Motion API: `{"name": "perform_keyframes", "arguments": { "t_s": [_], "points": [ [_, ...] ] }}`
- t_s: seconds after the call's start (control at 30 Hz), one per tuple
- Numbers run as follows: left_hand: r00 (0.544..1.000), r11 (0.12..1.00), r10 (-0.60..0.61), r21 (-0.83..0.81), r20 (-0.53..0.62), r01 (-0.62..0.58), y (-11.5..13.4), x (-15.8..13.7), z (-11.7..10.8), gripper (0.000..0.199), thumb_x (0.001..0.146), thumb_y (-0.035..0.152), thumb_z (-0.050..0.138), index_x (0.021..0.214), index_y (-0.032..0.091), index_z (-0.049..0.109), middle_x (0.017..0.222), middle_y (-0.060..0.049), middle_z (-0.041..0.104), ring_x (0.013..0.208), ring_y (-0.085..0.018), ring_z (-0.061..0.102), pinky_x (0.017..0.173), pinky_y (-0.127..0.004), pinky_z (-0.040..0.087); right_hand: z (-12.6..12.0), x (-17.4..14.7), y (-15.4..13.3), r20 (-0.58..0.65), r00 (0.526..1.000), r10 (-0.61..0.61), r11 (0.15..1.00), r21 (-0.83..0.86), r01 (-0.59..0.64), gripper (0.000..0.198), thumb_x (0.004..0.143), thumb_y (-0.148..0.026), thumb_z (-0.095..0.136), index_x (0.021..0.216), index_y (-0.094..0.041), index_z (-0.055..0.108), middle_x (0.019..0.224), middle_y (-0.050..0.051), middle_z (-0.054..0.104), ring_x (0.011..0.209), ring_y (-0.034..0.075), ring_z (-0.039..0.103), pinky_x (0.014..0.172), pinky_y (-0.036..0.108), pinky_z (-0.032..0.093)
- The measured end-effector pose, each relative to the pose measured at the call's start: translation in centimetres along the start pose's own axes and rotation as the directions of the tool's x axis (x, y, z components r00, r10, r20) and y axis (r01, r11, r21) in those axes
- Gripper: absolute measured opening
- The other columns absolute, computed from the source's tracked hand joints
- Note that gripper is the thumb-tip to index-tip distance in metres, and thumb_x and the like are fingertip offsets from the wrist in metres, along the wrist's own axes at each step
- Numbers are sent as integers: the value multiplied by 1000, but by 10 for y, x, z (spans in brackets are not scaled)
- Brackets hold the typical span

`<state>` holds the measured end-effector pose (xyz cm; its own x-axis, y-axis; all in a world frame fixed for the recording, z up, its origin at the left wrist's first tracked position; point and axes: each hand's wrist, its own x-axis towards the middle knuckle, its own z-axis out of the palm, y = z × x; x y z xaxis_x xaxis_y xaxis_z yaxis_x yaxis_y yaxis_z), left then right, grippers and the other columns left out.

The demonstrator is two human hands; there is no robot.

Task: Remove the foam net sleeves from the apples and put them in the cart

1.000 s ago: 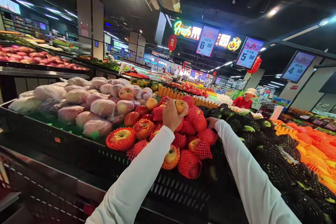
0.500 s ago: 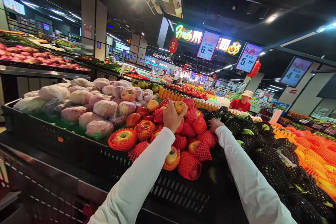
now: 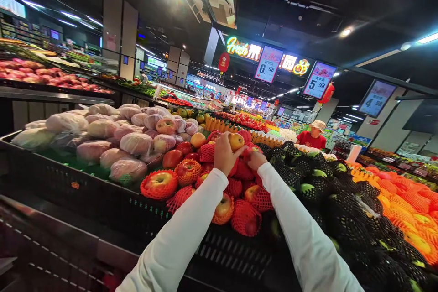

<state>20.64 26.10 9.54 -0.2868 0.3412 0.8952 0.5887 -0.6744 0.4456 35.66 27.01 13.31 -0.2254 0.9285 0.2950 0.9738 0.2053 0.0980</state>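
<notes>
My left hand (image 3: 224, 156) is closed round a yellowish-red apple (image 3: 236, 142) with no net on it, held just above the pile. Close beside it on the right, my right hand (image 3: 256, 160) has its fingers curled in among red foam netting; what they grip is partly hidden. Beneath both hands lie apples in red foam nets (image 3: 246, 217), with several bare red apples (image 3: 173, 159) to the left. A large apple in an orange-red net (image 3: 159, 184) rests near the front edge of the pile.
Wrapped pinkish fruit (image 3: 137, 143) fills the left of the black crate (image 3: 102, 198). Green fruit in black nets (image 3: 320, 173) lies to the right, beyond it fruit in orange nets (image 3: 410, 210). A person in a red shirt (image 3: 311, 139) stands behind the display.
My right hand has moved left from the edge of the black-netted fruit to beside my left hand. My left hand still holds the apple at nearly the same place.
</notes>
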Motion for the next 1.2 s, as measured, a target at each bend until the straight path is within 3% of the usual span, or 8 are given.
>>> {"name": "perform_keyframes", "arguments": {
  "t_s": [0.13,0.27,0.33,0.57,0.73,0.9,1.03,1.2],
  "points": [
    [994,993,101,-54,-46,-104,1,0,-1,69,72,38,81,123,18,40,119,-14,55,111,-28,52,99,-45,43,3,-22,9,-334,940,72,995,86,-46,36,91,-19,41,115,-11,68,120,15,64,112,24,59,100,35,43],
    [976,975,216,-52,16,-214,5,-1,0,75,67,22,81,128,18,39,126,-14,50,118,-29,46,106,-47,38,8,-38,33,-791,605,91,960,230,157,27,83,-25,46,91,-13,70,101,14,68,96,24,62,91,37,48],
    [967,966,249,-81,59,-244,6,-2,3,70,65,16,80,123,18,41,124,-13,49,118,-29,45,106,-46,39,14,-39,43,-825,562,68,941,240,239,23,80,-23,46,82,-16,68,92,11,67,87,23,62,82,37,50],
    [931,930,267,-319,248,-181,17,-10,-1,66,64,36,80,112,20,38,111,-9,55,100,-22,60,89,-37,51,21,-42,38,-762,646,38,894,315,319,17,77,-30,59,82,-18,68,90,8,65,85,22,60,80,34,48],
    [905,918,318,-330,284,-219,26,-10,-13,61,65,43,78,110,19,45,107,-8,61,97,-22,63,88,-36,52,14,-51,31,-630,768,116,903,389,183,25,78,-39,65,67,-17,59,74,4,58,73,19,55,72,32,44],
    [875,888,399,-354,273,-295,29,-9,-22,52,66,42,72,108,19,54,107,-6,66,100,-23,64,93,-37,50,12,-54,25,-572,814,104,928,349,127,30,76,-37,68,97,-15,66,99,9,61,91,23,59,84,35,47],
    [819,859,454,-416,349,-299,30,-10,-23,52,65,46,69,107,18,56,106,-7,67,100,-24,65,93,-37,50,14,-53,20,-524,849,-66,958,205,201,56,73,-28,70,125,-12,57,129,16,53,117,30,52,101,42,43],
    [737,860,470,-440,486,-258,31,-12,-21,47,69,48,66,105,19,58,102,-6,67,94,-23,66,86,-35,50,20,-51,18,-497,844,-203,927,181,329,61,76,-26,68,133,-11,50,135,18,47,123,30,49,103,44,43]
  ]
}}
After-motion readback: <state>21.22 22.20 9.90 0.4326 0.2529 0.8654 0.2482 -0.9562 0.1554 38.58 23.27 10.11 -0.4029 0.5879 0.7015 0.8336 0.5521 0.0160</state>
